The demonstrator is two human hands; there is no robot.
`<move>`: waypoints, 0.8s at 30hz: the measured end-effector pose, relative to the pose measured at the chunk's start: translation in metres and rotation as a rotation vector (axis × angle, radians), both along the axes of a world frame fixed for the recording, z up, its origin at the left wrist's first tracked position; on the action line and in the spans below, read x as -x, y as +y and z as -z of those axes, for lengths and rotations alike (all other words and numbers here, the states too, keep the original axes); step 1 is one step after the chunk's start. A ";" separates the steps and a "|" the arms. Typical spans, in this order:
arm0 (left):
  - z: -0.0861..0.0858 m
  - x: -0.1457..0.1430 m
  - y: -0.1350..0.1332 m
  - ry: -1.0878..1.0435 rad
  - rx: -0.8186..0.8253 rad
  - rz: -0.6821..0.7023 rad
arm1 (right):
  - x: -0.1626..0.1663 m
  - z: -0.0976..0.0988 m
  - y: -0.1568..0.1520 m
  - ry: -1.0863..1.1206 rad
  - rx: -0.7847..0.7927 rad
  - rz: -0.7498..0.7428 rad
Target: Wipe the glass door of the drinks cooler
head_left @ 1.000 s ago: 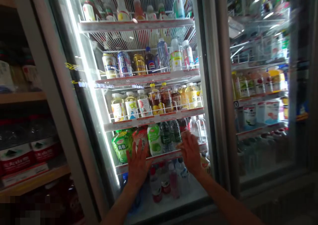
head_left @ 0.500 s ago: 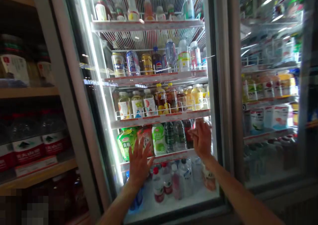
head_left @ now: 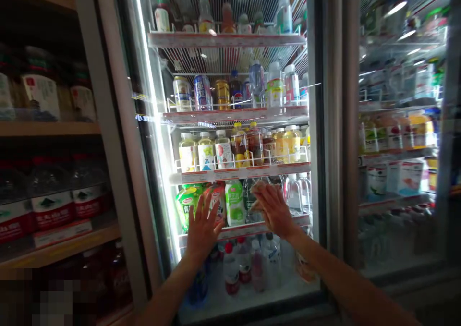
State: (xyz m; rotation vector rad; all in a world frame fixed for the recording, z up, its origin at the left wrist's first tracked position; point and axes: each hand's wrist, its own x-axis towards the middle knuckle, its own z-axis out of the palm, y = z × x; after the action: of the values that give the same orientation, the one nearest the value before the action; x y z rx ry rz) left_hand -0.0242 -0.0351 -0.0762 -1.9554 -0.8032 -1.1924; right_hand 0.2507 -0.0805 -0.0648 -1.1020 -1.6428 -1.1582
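Both my hands are raised against the glass door of a lit drinks fridge. My left hand lies flat with its fingers spread, in front of a green drink pack and a red one. Under the fingers of my right hand is a small pale, crumpled cloth, pressed to the glass before the clear bottles. Its full outline is hidden by the fingers. Between the hands a green-and-white bottle shows through the door.
Shelves of bottles and cans fill the fridge behind the glass. A metal post divides it from a second fridge at right. On the left stands a wooden shelf with large bottles.
My right hand has moved left across the glass with the cloth, closer to my left hand. My left hand stays spread in nearly the same place. The view has shifted slightly left.
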 end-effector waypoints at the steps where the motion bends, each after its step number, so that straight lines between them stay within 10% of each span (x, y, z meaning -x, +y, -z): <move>1: -0.002 0.002 0.000 0.000 -0.005 -0.002 | 0.001 -0.001 0.000 -0.063 0.036 -0.009; 6: -0.013 0.019 0.007 -0.032 0.019 -0.034 | 0.005 -0.014 0.001 0.360 -0.274 0.085; 12: -0.016 0.021 0.004 -0.042 0.003 0.024 | 0.029 -0.029 0.005 -0.084 -0.038 -0.071; 15: -0.028 0.003 -0.009 -0.080 0.013 0.207 | 0.052 -0.043 0.018 0.236 -0.194 -0.044; 19: -0.049 -0.037 -0.021 -0.125 0.109 0.498 | 0.096 -0.041 0.033 0.089 -0.099 -0.205; 24: -0.057 -0.080 -0.010 -0.245 0.079 0.377 | 0.078 -0.038 0.023 -0.093 -0.044 -0.262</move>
State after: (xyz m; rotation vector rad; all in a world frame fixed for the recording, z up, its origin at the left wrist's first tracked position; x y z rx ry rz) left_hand 0.0557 -0.0447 -0.0194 -2.1139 -0.6231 -1.6697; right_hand 0.1728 -0.0573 -0.0271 -0.7874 -1.7647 -1.0804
